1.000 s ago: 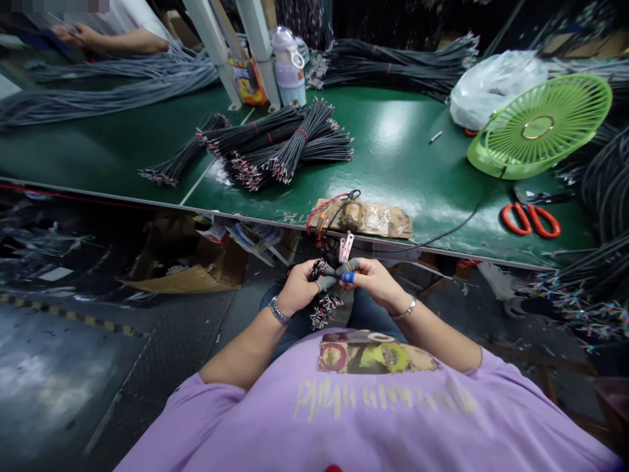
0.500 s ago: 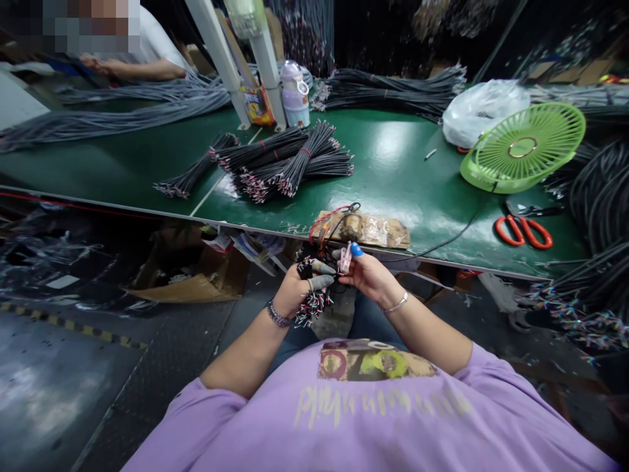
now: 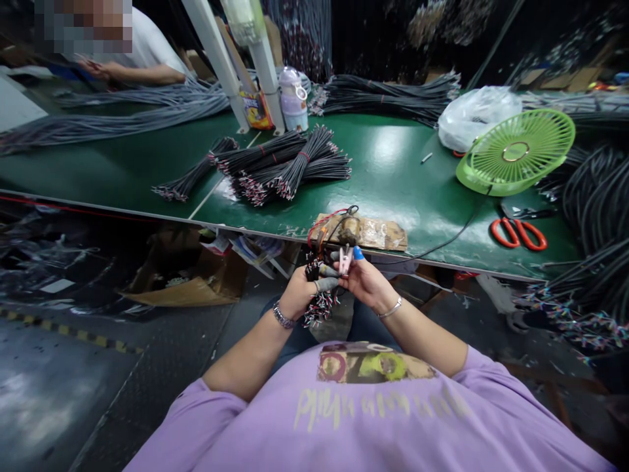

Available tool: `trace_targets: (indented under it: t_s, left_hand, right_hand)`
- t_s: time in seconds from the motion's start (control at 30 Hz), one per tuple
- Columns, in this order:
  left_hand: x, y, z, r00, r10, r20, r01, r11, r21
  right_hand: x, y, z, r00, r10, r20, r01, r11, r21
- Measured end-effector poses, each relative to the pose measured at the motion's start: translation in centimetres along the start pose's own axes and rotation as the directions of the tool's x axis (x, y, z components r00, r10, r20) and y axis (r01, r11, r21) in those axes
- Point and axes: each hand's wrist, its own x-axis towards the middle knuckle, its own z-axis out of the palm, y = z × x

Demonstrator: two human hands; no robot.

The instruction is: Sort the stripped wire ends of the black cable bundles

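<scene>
My left hand (image 3: 303, 292), with grey covers on some fingertips, is closed around a bundle of short black cables (image 3: 321, 308) whose ends show red, white and black wires. Against it, just in front of the table edge, my right hand (image 3: 369, 283) pinches a small pale pink clip (image 3: 345, 260) that looks like a clothespin. A blue cover (image 3: 358, 252) sits on one of its fingertips. Whether a wire lies inside the clip is too small to tell. Right beyond both hands, a worn wooden board (image 3: 386, 234) with red and black leads lies at the table edge.
Tied black cable bundles (image 3: 289, 164) lie on the green table (image 3: 393, 190). Red-handled scissors (image 3: 518, 234), a green fan (image 3: 521, 151) and a plastic bag (image 3: 474, 115) are on the right. A purple bottle (image 3: 293, 101) stands at the back. Another person (image 3: 152, 56) works far left.
My left hand and the cable bundle have shifted slightly right, closer to my right hand. The pink clip is turned more upright. My right hand has barely moved.
</scene>
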Motion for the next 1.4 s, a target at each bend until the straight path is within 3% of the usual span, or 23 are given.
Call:
trace_targets:
  t_s: [0.27,0.4,0.6,0.73,0.93,1.1,1.27,1.4]
  left_hand:
    - [-0.8,-1.1,-0.5,0.998,-0.042,0.037,0.037,0.994,0.104]
    - [-0.6,-2.2,-1.0,0.992,-0.089,0.086,0.07,0.975,0.209]
    - [-0.1,-3.3,-1.0,0.975,-0.049,0.216,-0.025,0.946,0.324]
    - [0.2,-3.8,-0.9,0.97,-0.021,0.242,-0.076,0.919,0.387]
    - [-0.2,-3.2,-0.7,0.97,-0.088,0.226,0.042,0.979,0.2]
    - [-0.7,-2.3,-0.7,0.985,-0.108,0.137,0.095,0.99,0.101]
    - [-0.7,-2.4,-1.0,0.993,-0.071,0.093,0.051,0.979,0.198]
    - [-0.7,-2.8,-1.2,0.999,0.011,0.039,-0.022,0.962,0.272]
  right_hand:
    - [-1.4,0.6,-1.6,0.99,0.116,0.085,-0.12,0.992,0.036]
    - [-2.4,1.4,-2.3,0.979,0.169,0.116,-0.164,0.985,-0.045]
    - [-3.1,1.6,-1.4,0.986,-0.059,0.154,0.115,0.917,-0.383]
    - [-2.8,1.5,-0.4,0.968,-0.15,0.201,0.227,0.865,-0.447]
    - [-2.5,1.7,-1.1,0.973,-0.184,0.141,0.23,0.838,-0.495]
    - [-2.4,1.6,-1.8,0.963,-0.247,0.106,0.266,0.813,-0.518]
    - [-2.5,1.8,-2.1,0.958,-0.243,0.154,0.287,0.822,-0.491]
    - [-2.7,1.9,-2.5,0.989,-0.09,0.116,0.125,0.934,-0.336]
